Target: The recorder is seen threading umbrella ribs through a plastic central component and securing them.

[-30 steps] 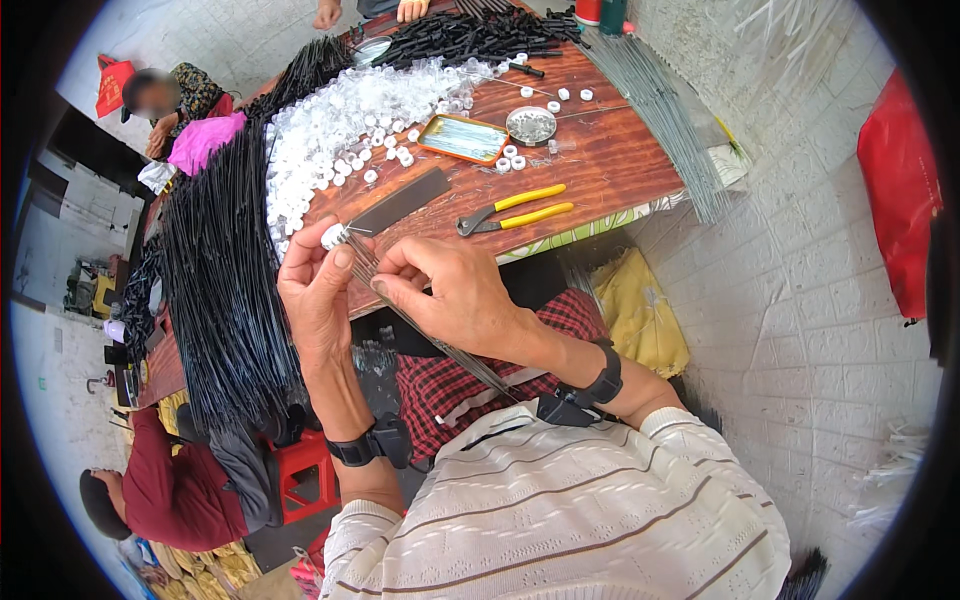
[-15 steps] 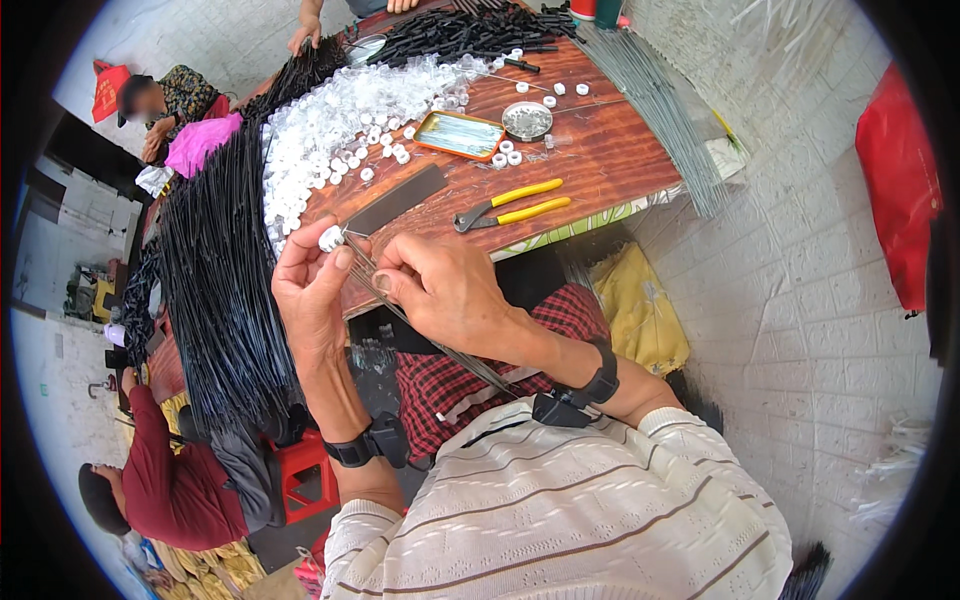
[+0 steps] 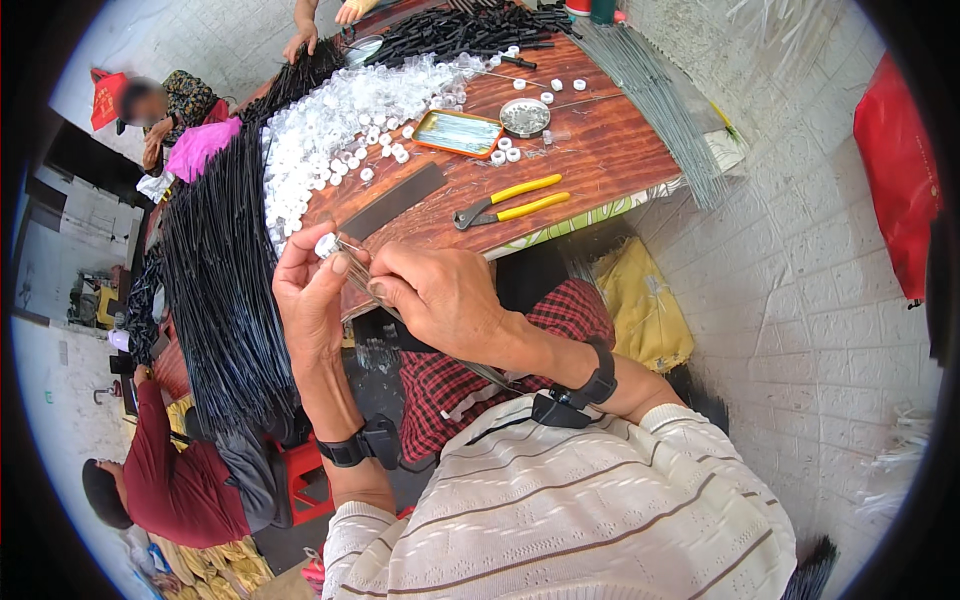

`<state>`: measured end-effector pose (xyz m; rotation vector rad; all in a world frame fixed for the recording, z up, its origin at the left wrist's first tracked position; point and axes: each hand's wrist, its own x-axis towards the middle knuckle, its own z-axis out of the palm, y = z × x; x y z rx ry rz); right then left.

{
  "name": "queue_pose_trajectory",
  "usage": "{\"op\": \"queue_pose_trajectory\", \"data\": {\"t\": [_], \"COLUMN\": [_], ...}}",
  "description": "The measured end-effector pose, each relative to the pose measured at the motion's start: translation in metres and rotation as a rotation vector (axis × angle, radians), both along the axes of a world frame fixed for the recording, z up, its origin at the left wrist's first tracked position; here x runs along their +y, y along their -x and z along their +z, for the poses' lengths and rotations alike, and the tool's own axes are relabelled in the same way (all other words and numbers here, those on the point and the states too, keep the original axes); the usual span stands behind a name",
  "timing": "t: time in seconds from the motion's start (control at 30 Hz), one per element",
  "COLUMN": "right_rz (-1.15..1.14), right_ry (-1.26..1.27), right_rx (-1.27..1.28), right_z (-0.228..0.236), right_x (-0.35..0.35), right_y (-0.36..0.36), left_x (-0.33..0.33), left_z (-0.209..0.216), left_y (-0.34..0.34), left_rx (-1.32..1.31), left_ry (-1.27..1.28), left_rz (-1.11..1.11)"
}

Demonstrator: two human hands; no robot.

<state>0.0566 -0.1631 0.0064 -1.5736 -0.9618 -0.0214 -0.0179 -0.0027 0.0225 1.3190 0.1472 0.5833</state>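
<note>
Between thumb and fingertips, my left hand (image 3: 312,292) pinches a small white plastic ring (image 3: 326,244) just past the table's near edge. Thin metal wires (image 3: 361,277) run from beside the ring toward my lap. My right hand (image 3: 448,300) is closed on these wires, thumb against bent index finger, close to the left fingertips. It hides part of the bundle. Beyond the hands lies a dark flat bar (image 3: 394,200). End-cutting pliers (image 3: 510,201) with yellow handles rest to its right. Whether the ring is threaded on a wire is hard to tell.
A heap of clear and white plastic pieces (image 3: 350,120) covers the table's left middle. Long black strands (image 3: 215,280) hang off the left edge. An orange-rimmed tin (image 3: 452,151) and a round dish (image 3: 504,120) stand farther back. Grey wires (image 3: 655,100) lie right. Other people sit at the left.
My right hand has moved slightly left along the wires, closer to the left fingertips. The ring has shifted and tilted a little in my left hand.
</note>
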Motion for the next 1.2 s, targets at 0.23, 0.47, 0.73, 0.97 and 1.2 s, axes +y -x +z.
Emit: {"op": "queue_pose_trajectory", "data": {"t": [0.23,0.47,0.73,0.97,1.2], "right_rz": [0.041,0.021,-0.007,-0.079,-0.134], "right_ry": [-0.043,-0.017,-0.023,-0.029,-0.044], "right_rx": [-0.003,-0.059,-0.117,-0.243,-0.303], "right_z": [-0.004,-0.002,-0.005,-0.005,-0.001], "right_x": [0.001,-0.004,-0.004,-0.001,-0.002], "right_y": [-0.002,-0.001,0.000,0.007,0.012], "left_x": [0.005,0.009,0.008,0.009,0.009], "left_z": [-0.004,-0.006,-0.009,-0.011,-0.013], "left_y": [0.000,0.002,0.000,0.002,0.001], "left_rx": [-0.045,-0.082,-0.078,-0.088,-0.117], "left_ry": [0.030,0.019,0.030,0.056,0.083], "left_rz": [-0.071,-0.148,-0.168,-0.171,-0.181]}}
